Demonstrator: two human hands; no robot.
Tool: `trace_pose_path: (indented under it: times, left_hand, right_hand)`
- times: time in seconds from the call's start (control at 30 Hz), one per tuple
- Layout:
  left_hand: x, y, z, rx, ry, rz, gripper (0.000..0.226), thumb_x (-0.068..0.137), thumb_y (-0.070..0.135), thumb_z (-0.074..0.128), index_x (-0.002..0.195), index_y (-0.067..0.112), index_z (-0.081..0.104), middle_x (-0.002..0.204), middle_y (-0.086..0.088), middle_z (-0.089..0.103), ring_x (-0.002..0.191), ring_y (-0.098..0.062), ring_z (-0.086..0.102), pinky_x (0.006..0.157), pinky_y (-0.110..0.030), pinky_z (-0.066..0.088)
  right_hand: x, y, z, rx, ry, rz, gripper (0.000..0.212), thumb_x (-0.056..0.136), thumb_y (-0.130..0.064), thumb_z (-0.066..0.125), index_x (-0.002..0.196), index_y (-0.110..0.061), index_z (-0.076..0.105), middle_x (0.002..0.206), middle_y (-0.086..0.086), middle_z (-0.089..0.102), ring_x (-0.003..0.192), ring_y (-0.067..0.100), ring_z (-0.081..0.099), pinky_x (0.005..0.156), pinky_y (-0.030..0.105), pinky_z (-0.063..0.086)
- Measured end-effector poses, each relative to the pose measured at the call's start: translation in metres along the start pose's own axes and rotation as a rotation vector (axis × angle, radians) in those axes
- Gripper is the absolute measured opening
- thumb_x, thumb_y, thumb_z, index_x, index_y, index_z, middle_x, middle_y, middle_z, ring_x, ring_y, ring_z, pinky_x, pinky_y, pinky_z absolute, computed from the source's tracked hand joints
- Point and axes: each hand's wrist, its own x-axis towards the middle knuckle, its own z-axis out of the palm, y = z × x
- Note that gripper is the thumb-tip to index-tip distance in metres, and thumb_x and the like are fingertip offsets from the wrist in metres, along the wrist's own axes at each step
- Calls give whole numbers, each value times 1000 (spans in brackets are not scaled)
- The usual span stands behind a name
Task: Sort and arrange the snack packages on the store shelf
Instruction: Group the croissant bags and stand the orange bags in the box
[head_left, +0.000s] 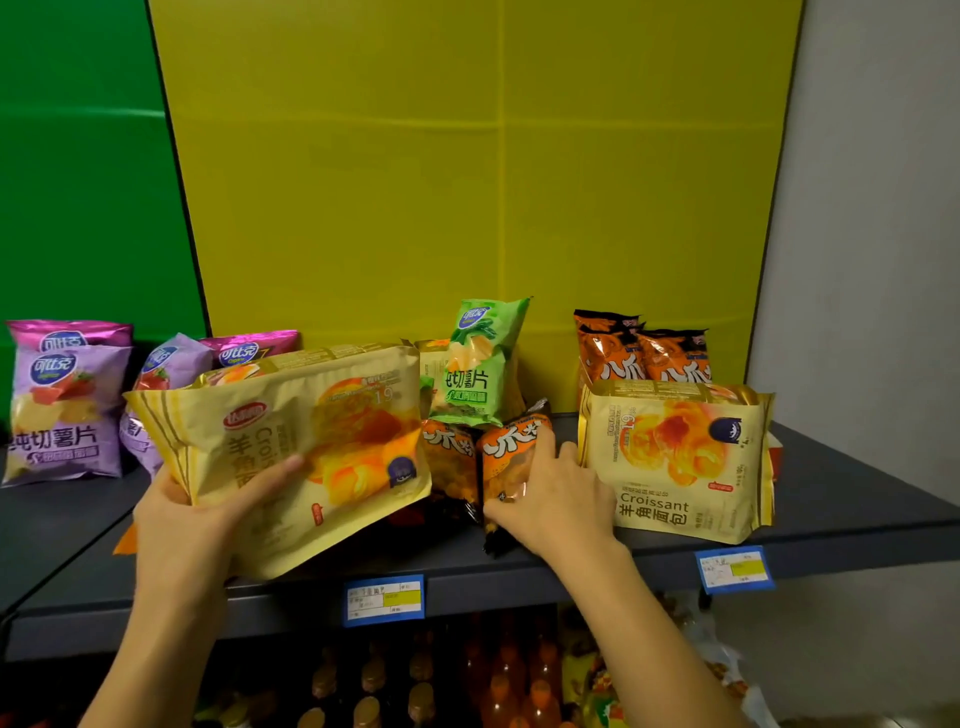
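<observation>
Two hands work at the front edge of the dark shelf (831, 514). Nearest, the left hand (182, 519) holds a large yellow croissant bag (291, 457) by its lower left corner, thumb across the front and the other fingers hidden behind, so the bag is pinched and lifted, tilted with its long axis rising toward the right, its lower edge overhanging the shelf lip.

The right hand (561, 499) lies just right of that bag, its fingers curled around a small orange snack pack (511, 462) that stands roughly upright, long axis vertical, touching a second orange pack (449, 457) to its left. The right hand is plainly the nearer one to these orange packs; their matching group, the orange packs at the back (644, 358), lies up and to the right of the hand, behind a second croissant bag (685, 462) standing on the shelf. Any move to that group would likely have to pass over or around this bag.

Behind the held pack a green chip bag (478, 364) leans upright. Farther left, purple chip bags (62, 410) stand on the adjoining shelf section. Two price tags (384, 597) hang on the shelf lip.
</observation>
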Motion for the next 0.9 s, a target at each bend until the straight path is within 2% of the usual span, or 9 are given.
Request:
trace_pose_path:
  times: [0.13,0.2,0.27,0.37,0.5,0.6,0.67,0.8,0.9]
  left_hand:
    - [-2,4,6,-43,-37,-27,41,51,17,82,88,21,64,75,10,75,59,-6,71,48,-19,56]
    - [-3,2,9,-42,-34,-46,30,66,1,73,89,18,65,74,9,75,57,-5,70,50,-19,56]
    - [-4,-1,12,-49,-68,-59,35,59,10,79,91,16,66,81,4,75,58,-6,70,53,-20,57]
    - [-6,-4,17,-69,-120,-68,78,22,42,91,91,16,67,79,2,77,63,-10,72,55,-24,58]
    - [-8,-2,29,-115,-169,-126,56,36,21,85,89,15,66,88,-4,74,61,-11,72,53,-25,58]
    - [-10,-4,41,-104,-224,-160,90,10,40,91,93,14,66,81,-2,77,65,-15,73,53,-27,58]
    - [-15,-7,55,-87,-237,-192,103,4,45,90,98,12,65,83,-4,77,69,-17,73,54,-27,58]
    - [-28,-15,94,-89,-310,-227,92,13,36,91,98,12,66,84,-5,77,71,-20,74,55,-27,57]
    - [-37,-26,123,-105,-338,-238,74,30,25,93,97,14,65,83,-3,77,75,-20,74,58,-28,58]
  right_hand:
    - [-13,5,-5,-34,131,-72,93,75,-56,59,144,-19,9,135,9,37,112,28,54,78,35,47]
    - [-18,9,-10,-36,167,-99,92,75,-56,59,144,-20,9,136,8,37,111,27,55,77,34,48]
    - [-23,12,-15,-38,187,-124,92,76,-58,58,144,-22,8,137,7,36,111,26,55,78,34,48]
    - [-34,17,-26,-22,211,-156,93,76,-62,55,145,-24,3,140,4,31,115,24,53,81,32,49]
    - [-52,30,-51,8,266,-183,96,75,-68,51,144,-30,-3,139,-2,30,115,18,52,79,27,46]
    - [-69,45,-78,35,291,-138,98,72,-71,50,142,-37,-10,140,-7,26,119,18,48,86,31,45]
    - [-80,57,-95,68,316,-97,99,68,-72,52,140,-41,-7,142,-9,26,122,19,47,92,37,45]
    - [-94,79,-114,162,419,-7,101,54,-72,53,138,-41,8,138,-4,37,116,29,52,89,46,46]
    - [-93,97,-118,233,475,77,108,51,-67,57,143,-29,14,141,4,37,123,33,46,95,50,42]
